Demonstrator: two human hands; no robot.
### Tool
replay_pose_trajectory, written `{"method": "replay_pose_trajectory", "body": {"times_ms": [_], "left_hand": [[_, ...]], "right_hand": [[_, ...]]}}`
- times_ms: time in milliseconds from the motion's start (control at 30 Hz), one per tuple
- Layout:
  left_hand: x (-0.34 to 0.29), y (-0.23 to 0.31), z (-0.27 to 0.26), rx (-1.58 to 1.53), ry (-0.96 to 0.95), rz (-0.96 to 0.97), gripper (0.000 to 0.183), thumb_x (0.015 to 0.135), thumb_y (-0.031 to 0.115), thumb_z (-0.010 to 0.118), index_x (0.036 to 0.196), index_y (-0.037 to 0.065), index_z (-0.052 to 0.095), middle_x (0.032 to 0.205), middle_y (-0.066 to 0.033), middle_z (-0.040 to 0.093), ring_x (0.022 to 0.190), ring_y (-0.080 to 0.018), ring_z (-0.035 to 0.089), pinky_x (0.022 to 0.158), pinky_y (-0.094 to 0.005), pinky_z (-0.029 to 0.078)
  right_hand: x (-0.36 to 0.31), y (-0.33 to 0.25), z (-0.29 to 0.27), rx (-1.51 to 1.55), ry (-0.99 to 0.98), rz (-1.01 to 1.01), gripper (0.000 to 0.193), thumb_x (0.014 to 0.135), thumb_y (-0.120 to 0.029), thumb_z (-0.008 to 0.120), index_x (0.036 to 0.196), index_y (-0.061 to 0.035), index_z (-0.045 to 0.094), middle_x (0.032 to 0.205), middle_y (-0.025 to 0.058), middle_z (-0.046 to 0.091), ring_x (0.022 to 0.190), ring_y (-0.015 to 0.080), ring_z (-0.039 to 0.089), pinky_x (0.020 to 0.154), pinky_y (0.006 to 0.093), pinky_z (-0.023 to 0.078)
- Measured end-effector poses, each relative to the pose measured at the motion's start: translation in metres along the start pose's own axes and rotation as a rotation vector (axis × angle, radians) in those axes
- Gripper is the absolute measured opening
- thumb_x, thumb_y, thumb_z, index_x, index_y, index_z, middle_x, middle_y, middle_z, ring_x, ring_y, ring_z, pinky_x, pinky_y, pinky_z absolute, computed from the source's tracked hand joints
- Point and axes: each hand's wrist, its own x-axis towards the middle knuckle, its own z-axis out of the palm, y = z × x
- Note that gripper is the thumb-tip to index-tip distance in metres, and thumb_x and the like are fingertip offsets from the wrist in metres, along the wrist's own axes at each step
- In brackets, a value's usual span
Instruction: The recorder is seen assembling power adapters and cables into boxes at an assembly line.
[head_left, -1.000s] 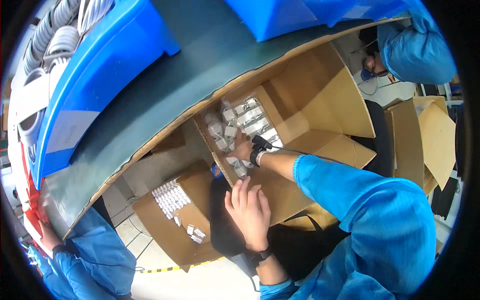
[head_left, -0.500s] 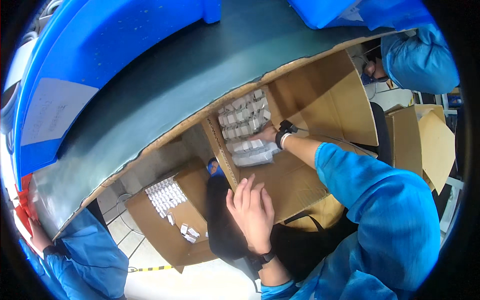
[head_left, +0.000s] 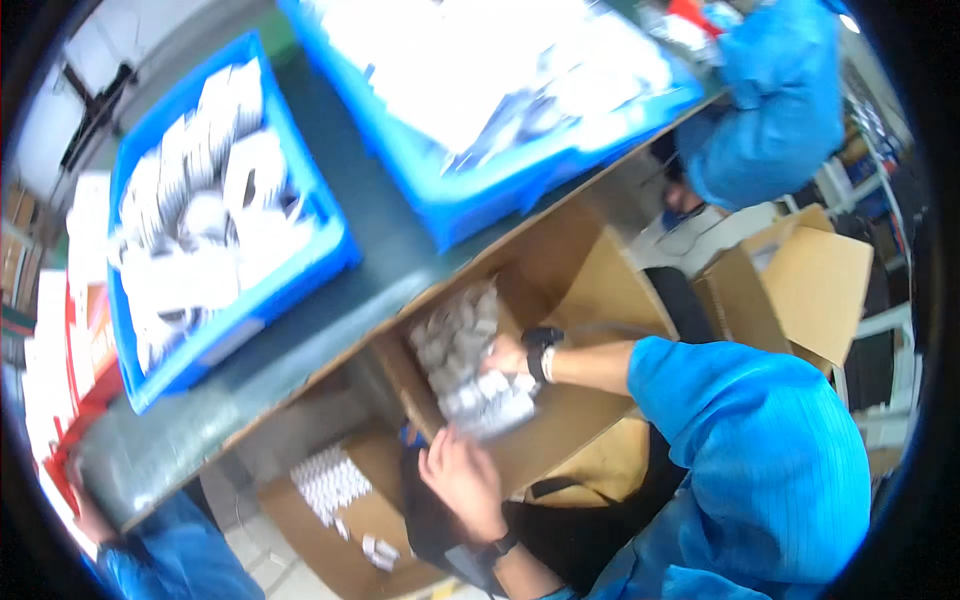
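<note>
My right hand (head_left: 508, 357) reaches into an open cardboard box (head_left: 590, 395) beneath the table edge. It lies on rows of small white pieces (head_left: 455, 330) wrapped in clear plastic; its fingertips are blurred among them, so I cannot tell whether they grip one. A black band with a small dark device circles that wrist. My left hand (head_left: 463, 482) is just outside the box's near left corner, fingers stretched out, with nothing seen in it. More white pieces (head_left: 487, 405) lie at the near end of the rows, beside my right hand.
Above the box runs a dark green table (head_left: 385, 265) carrying a blue bin (head_left: 240, 335) of white ring-like parts and a larger blue bin (head_left: 470, 215). A second carton (head_left: 320, 540) holds small white pieces. Co-workers' blue sleeves (head_left: 770, 110) show at both sides.
The view has shifted upward, bringing the bins' contents into sight. My right hand stays among the white pieces; my left hand stays by the box corner, fingers still extended.
</note>
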Motion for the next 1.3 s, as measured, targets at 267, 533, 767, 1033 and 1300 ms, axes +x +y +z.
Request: {"method": "replay_pose_trajectory", "body": {"times_ms": [267,533,767,1033,1300], "left_hand": [[-0.001,0.023,-0.002,-0.177,0.032,0.035,0.046,0.072,-0.001,0.05,0.117,0.001,0.06,0.121,-0.0194,0.057,0.121,-0.0349,0.048,0.106,-0.0444,0.033],[-0.004,0.011,-0.003,-0.204,0.047,0.01,0.046,0.069,-0.002,0.057,0.115,0.003,0.06,0.122,-0.0174,0.057,0.123,-0.034,0.047,0.104,-0.0447,0.034],[-0.002,0.003,0.001,-0.203,0.073,0.041,0.042,0.072,0.0,0.054,0.114,0.001,0.06,0.121,-0.0166,0.059,0.123,-0.0342,0.047,0.102,-0.0443,0.036],[-0.007,0.01,0.0,-0.197,0.059,0.03,0.037,0.075,-0.001,0.054,0.112,0.002,0.061,0.118,-0.0125,0.062,0.118,-0.0319,0.051,0.101,-0.0433,0.038],[-0.004,0.012,-0.005,-0.184,-0.013,0.005,0.038,0.075,0.0,0.054,0.113,0.001,0.06,0.122,-0.0131,0.062,0.121,-0.0332,0.048,0.103,-0.043,0.036]], "right_hand": [[-0.306,-0.124,-0.226,0.006,0.114,-0.28,0.033,0.069,-0.017,0.082,0.094,-0.0013,0.068,0.081,0.0054,0.071,0.076,0.0096,0.063,0.07,0.0278,0.05],[-0.586,-0.056,-0.385,-0.393,0.859,-0.392,0.097,0.02,-0.031,0.097,0.108,-0.0142,0.059,0.107,0.0006,0.053,0.101,0.0157,0.051,0.09,0.0286,0.04],[-0.54,-0.16,-0.51,-0.081,0.818,-0.779,0.054,0.049,-0.024,0.086,0.094,-0.0049,0.064,0.092,0.0033,0.063,0.08,0.0158,0.059,0.078,0.0294,0.048],[-0.279,-0.169,-0.628,0.463,0.493,-0.566,0.019,0.07,-0.014,0.065,0.084,-0.0021,0.07,0.082,0.0065,0.069,0.07,0.0168,0.064,0.071,0.0294,0.052],[-0.17,-0.19,-0.572,-0.289,0.667,-0.127,0.037,0.085,-0.024,0.069,0.113,0.0003,0.066,0.11,0.0092,0.069,0.095,0.0156,0.063,0.083,0.028,0.049]]}}
